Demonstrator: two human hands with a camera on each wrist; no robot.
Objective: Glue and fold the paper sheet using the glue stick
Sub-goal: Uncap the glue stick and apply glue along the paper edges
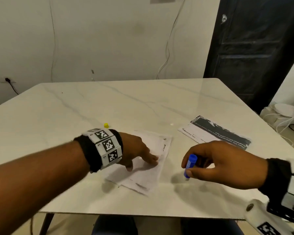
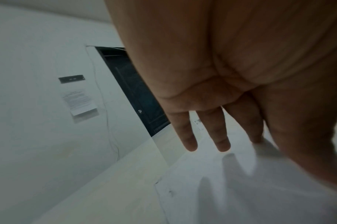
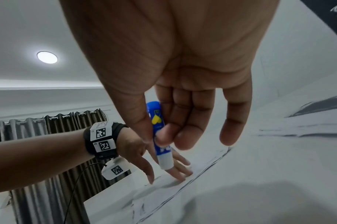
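Paper sheet (image 1: 143,168): thin, white, folded, flat on table near front edge.
Left hand (image 1: 136,150): fingers straight, pressing sheet.
Right hand (image 1: 222,165): pinching glue stick (image 1: 190,165), a blue cylinder, uncapped, above table right of sheet.
Cap (image 1: 106,125): small, yellow.
Table (image 1: 143,102): glossy pale marble.
Room: white wall, dark door (image 1: 255,48).

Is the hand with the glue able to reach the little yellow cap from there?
Probably not easily: the left hand and its arm lie between the right hand and the small yellow cap, which sits beyond the left wrist.
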